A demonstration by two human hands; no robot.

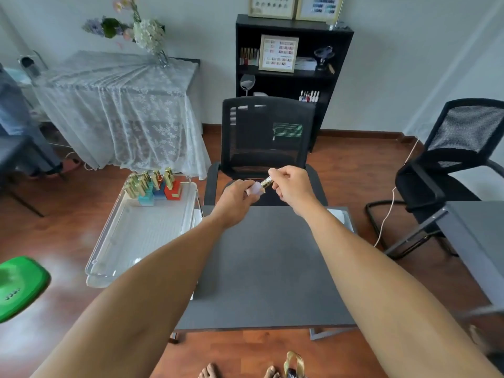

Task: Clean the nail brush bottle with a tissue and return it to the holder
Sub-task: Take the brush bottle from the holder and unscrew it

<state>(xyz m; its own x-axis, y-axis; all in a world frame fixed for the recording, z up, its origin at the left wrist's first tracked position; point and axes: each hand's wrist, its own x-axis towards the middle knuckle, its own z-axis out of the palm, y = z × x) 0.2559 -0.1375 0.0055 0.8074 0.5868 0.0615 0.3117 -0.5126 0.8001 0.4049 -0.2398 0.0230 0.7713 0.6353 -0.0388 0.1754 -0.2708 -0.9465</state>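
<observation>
I hold a small nail bottle (255, 190) with a pale pink body and a gold cap above the far edge of the dark grey table (261, 268). My left hand (236, 199) grips the pink body. My right hand (291, 185) pinches the gold cap (266, 183). Whether a tissue is in either hand I cannot tell. To the left stands a clear tray holder (141, 236) with several gold-capped bottles (152, 186) at its far end.
A black mesh chair (266, 137) faces the table's far side and a second one (450, 165) stands at the right. Behind are a black shelf (293, 77) and a lace-covered table (120, 105). A green object (19, 287) lies at the left edge.
</observation>
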